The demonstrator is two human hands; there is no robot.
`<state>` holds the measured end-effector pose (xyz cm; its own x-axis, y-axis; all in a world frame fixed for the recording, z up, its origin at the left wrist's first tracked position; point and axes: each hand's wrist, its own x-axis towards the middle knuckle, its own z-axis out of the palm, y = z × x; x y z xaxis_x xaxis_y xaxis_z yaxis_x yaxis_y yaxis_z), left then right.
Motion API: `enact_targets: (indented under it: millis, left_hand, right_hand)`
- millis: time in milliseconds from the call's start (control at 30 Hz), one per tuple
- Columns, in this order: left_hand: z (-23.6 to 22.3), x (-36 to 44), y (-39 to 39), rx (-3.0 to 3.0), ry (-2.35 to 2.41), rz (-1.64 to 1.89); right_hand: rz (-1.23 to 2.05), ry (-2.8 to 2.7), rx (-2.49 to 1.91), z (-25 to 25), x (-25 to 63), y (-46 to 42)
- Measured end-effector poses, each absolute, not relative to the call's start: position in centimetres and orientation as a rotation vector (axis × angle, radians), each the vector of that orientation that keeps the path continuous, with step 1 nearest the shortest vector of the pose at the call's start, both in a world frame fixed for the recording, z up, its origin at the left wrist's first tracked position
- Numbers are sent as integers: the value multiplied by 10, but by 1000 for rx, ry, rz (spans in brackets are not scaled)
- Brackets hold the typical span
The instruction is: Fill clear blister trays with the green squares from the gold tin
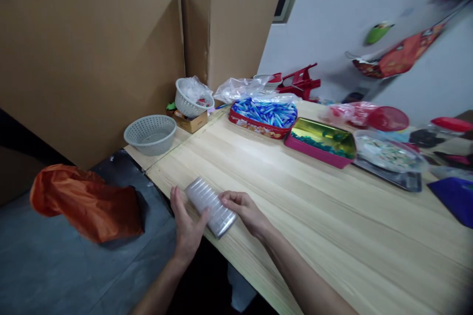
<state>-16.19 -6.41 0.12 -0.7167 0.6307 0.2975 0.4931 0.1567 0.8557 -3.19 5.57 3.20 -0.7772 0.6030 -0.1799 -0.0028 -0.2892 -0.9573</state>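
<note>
A clear, ribbed plastic pack (pixel 210 206), like a row of thin tubes side by side, lies at the near edge of the wooden table. My left hand (pixel 188 229) is at its left side, fingers stretched out and thumb resting over the pack's near part. On the other side my right hand (pixel 246 211) is closed in a pinch at the pack's right edge; its fingertips partly cover that edge. What exactly is inside the pack is too blurred to tell.
Farther back on the table (pixel 314 206) stand a red tin of blue-and-white pen-like pieces (pixel 254 128), a pink-sided tin with green pieces (pixel 321 155) and a tray (pixel 402 179). A grey basket (pixel 151 135) sits at the left corner. An orange bag (pixel 88 204) lies lower left.
</note>
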Motion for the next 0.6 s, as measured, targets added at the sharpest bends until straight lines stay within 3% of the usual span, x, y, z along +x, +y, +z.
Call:
enact_targets:
  millis: [67, 200, 333, 600]
  left_hand:
    - [10, -173, -68, 1619, 2286, 1501]
    - [25, -191, -68, 2454, 1838, 984]
    - [25, -195, -60, 2553, 1645, 778]
    - [13, -184, -56, 2553, 1809, 638]
  right_hand:
    - [2177, -1554, -718, 33, -28, 58]
    - [2177, -1541, -686, 30, -16, 62]
    - [2230, -1513, -665, 30, -10, 63]
    - [2143, -1702, -673, 42, -12, 67]
